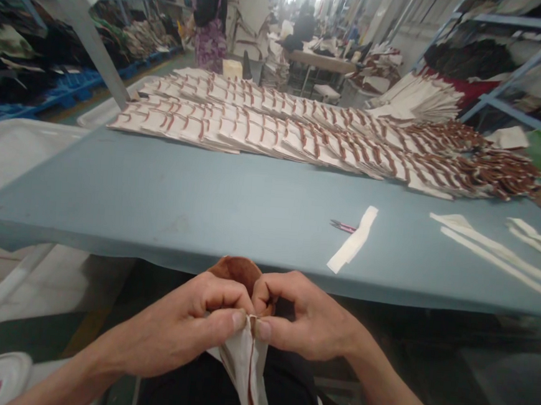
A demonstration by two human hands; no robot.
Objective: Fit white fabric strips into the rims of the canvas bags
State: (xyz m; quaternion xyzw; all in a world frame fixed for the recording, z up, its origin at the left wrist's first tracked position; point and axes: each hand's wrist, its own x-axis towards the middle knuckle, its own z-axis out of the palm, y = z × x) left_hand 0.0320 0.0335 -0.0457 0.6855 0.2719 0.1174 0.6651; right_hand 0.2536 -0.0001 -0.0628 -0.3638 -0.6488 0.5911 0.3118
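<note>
Both my hands meet just below the near edge of the blue-grey table (205, 203). My left hand (195, 324) and my right hand (299, 314) each pinch the top of one cream fabric piece (246, 366) with a brown trim line; it hangs down over my lap. A brown curved part of that piece (239, 269) shows behind my knuckles. Thumbs and forefingers are pressed together on the cloth, almost touching each other.
Rows of cream pieces with brown trim (304, 136) cover the far half of the table. A white strip (354, 240) lies beside small pink snips (342, 225); more white strips (496, 251) lie at the right. White bins (12, 151) stand left. People work in the background.
</note>
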